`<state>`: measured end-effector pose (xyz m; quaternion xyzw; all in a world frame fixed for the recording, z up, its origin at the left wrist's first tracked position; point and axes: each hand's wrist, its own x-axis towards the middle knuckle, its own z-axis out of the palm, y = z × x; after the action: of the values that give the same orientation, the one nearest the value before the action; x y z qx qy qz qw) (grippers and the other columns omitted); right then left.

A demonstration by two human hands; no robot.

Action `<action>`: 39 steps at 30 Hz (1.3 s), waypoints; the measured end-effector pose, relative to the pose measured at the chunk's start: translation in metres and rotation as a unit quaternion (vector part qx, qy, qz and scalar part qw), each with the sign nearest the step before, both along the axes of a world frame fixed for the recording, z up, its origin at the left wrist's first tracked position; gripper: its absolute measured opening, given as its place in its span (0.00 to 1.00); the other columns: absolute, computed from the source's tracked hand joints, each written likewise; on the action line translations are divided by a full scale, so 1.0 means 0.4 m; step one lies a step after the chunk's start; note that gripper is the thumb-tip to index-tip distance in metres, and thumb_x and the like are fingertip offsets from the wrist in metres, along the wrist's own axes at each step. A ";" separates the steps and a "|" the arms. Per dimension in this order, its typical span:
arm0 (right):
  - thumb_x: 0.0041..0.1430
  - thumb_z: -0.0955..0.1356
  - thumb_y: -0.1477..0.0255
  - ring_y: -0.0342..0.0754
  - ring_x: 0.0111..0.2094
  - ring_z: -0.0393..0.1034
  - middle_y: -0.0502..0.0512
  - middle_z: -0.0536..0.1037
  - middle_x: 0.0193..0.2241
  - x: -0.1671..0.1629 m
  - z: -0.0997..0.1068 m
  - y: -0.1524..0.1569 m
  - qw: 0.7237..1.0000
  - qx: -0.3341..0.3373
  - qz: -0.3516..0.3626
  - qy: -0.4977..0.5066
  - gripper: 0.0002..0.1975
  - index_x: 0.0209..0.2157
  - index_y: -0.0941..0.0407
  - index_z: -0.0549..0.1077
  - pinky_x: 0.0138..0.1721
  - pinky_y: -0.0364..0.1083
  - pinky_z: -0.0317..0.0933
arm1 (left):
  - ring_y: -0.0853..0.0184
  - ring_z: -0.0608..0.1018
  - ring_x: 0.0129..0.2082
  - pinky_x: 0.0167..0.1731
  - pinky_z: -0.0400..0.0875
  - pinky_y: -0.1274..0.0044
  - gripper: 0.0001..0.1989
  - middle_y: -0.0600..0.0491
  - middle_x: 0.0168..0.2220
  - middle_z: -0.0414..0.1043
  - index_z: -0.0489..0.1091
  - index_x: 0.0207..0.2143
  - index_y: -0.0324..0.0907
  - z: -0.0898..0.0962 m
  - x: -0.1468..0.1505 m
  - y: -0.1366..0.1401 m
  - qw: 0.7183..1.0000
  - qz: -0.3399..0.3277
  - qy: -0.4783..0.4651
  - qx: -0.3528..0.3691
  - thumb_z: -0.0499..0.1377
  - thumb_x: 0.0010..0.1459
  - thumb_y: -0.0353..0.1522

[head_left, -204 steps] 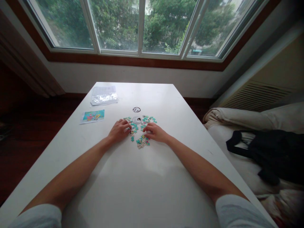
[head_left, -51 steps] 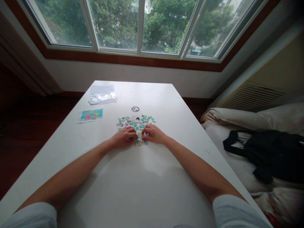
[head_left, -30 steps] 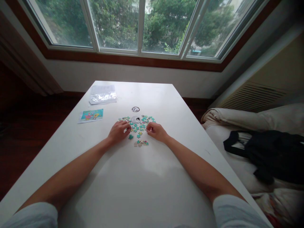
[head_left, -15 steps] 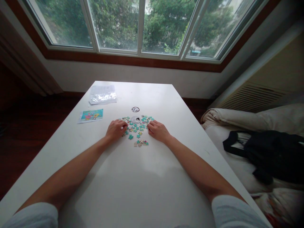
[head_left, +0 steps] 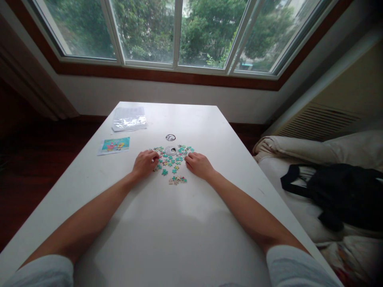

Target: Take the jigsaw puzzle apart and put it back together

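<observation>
Loose jigsaw puzzle pieces (head_left: 170,163), mostly teal with some pale ones, lie spread on the white table between my hands. My left hand (head_left: 145,162) rests at the left edge of the spread, its fingers curled in and its fingertips close to the pieces. At the right edge is my right hand (head_left: 197,162), thumb and fingers drawn together. Whatever either hand pinches is too small to make out. A small cluster of pale and teal puzzle pieces (head_left: 178,180) lies nearer to me. A round grey disc (head_left: 170,150) sits among the pieces at the back.
Left of my left hand lies a teal picture card (head_left: 115,145) with cartoon figures. Behind it is a clear plastic bag (head_left: 130,118). A second round opening or disc (head_left: 170,137) shows farther back on the table (head_left: 191,223). Dark clothing (head_left: 344,195) lies on a couch at right.
My left hand has shifted very slightly to the left, and my right hand's fingers have moved only a little. The pieces look the same.
</observation>
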<state>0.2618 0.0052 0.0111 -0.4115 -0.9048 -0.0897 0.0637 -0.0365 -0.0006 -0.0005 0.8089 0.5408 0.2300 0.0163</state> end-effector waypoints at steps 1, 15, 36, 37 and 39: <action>0.71 0.62 0.73 0.52 0.43 0.68 0.60 0.76 0.41 0.000 -0.001 0.000 1.000 0.001 -0.008 0.000 0.09 0.43 0.57 0.74 0.44 0.47 0.55 | 0.60 0.76 0.41 0.45 0.67 0.68 0.07 0.51 0.39 0.79 0.75 0.37 0.45 -0.001 -0.001 0.001 1.000 0.002 0.006 -0.002 0.57 0.62 0.30; 0.72 0.62 0.68 0.53 0.46 0.68 0.60 0.76 0.43 -0.004 0.003 -0.004 0.998 -0.024 -0.049 0.012 0.11 0.45 0.56 0.74 0.45 0.47 0.57 | 0.58 0.74 0.41 0.44 0.65 0.67 0.07 0.49 0.39 0.76 0.76 0.37 0.45 -0.010 -0.006 0.005 1.000 0.008 0.020 -0.011 0.58 0.62 0.31; 0.72 0.62 0.68 0.52 0.46 0.68 0.60 0.76 0.43 -0.004 0.004 -0.004 0.998 -0.029 -0.050 0.024 0.10 0.44 0.56 0.74 0.45 0.47 0.58 | 0.58 0.73 0.43 0.45 0.66 0.67 0.06 0.49 0.40 0.75 0.77 0.37 0.47 -0.002 -0.006 0.001 1.000 0.005 0.014 -0.018 0.59 0.60 0.34; 0.72 0.62 0.69 0.52 0.46 0.68 0.60 0.76 0.43 -0.004 0.005 -0.004 0.998 -0.032 -0.050 0.025 0.10 0.44 0.56 0.74 0.45 0.47 0.58 | 0.57 0.73 0.43 0.46 0.66 0.66 0.06 0.49 0.40 0.75 0.77 0.37 0.47 -0.001 -0.006 0.000 1.000 0.003 0.013 -0.018 0.59 0.60 0.34; 0.71 0.63 0.69 0.53 0.46 0.67 0.60 0.76 0.43 -0.004 0.005 -0.004 0.998 -0.037 -0.051 0.027 0.10 0.44 0.56 0.74 0.46 0.47 0.58 | 0.57 0.73 0.44 0.46 0.66 0.66 0.06 0.49 0.41 0.75 0.77 0.38 0.47 0.000 -0.006 0.000 1.000 -0.001 0.012 -0.019 0.61 0.60 0.36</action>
<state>0.2603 0.0037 0.0133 -0.4611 -0.8834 -0.0485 0.0678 -0.0390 -0.0006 -0.0004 0.8114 0.5447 0.2104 0.0251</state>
